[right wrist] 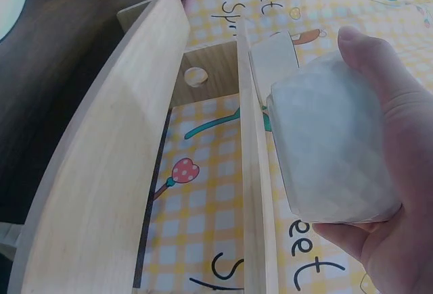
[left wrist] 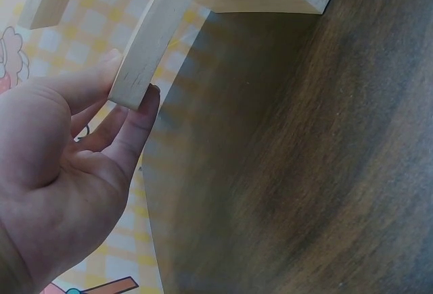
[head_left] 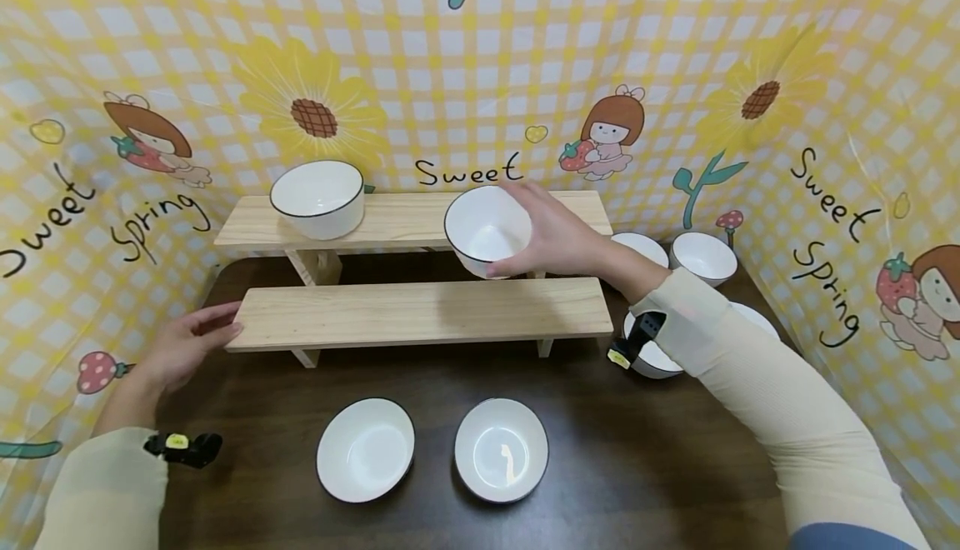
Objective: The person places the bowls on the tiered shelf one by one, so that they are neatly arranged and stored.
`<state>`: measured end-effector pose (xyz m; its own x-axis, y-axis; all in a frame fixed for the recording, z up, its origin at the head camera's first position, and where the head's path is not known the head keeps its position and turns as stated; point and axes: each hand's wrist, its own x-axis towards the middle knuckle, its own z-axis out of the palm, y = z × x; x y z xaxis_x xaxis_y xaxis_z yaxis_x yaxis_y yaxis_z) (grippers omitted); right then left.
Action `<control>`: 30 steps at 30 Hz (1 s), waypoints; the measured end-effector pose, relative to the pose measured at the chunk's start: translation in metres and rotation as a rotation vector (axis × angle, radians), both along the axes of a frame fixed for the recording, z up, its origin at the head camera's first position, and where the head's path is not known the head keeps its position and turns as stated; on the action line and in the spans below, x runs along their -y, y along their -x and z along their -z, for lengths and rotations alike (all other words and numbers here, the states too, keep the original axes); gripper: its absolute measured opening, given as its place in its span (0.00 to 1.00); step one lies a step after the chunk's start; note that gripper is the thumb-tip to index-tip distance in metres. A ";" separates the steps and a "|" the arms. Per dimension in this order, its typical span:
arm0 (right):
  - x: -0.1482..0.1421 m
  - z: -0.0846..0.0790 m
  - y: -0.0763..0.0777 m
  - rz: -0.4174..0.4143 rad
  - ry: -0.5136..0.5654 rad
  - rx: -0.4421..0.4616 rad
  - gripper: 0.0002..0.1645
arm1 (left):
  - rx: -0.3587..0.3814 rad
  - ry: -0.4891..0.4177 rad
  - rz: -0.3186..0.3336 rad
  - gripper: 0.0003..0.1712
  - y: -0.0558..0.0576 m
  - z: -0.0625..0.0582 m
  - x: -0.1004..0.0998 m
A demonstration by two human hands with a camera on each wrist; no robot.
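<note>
A white bowl (head_left: 486, 229) with a dark rim is gripped by my right hand (head_left: 558, 229), thumb on one side and fingers on the other. It is tilted above the right half of the upper shelf board (head_left: 408, 221). In the right wrist view the bowl's faceted outer wall (right wrist: 331, 145) faces the camera. At the left end of the lower shelf board (head_left: 420, 312), my left hand (head_left: 183, 346) pinches the wood; the left wrist view shows its thumb and fingers on opposite faces of the board end (left wrist: 145, 57). Another white bowl (head_left: 318, 200) stands on the upper board's left part.
Two white bowls, one at left (head_left: 366, 450) and one at right (head_left: 501, 450), sit on the dark table (head_left: 247, 483) in front of the stand. Several more bowls (head_left: 703, 257) are grouped right of it, partly behind my right forearm. Checkered cloth (head_left: 465, 58) surrounds the back and sides.
</note>
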<state>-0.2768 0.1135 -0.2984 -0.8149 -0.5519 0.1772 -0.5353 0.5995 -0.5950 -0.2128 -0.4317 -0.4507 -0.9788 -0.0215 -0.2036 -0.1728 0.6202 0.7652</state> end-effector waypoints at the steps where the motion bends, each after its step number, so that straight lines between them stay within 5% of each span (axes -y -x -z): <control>1: 0.002 0.000 0.001 0.001 0.000 0.005 0.73 | -0.001 0.002 0.000 0.44 0.000 0.000 0.000; 30: 0.068 -0.006 0.035 0.028 -0.001 -0.026 0.73 | 0.005 0.018 -0.013 0.44 -0.003 -0.004 -0.005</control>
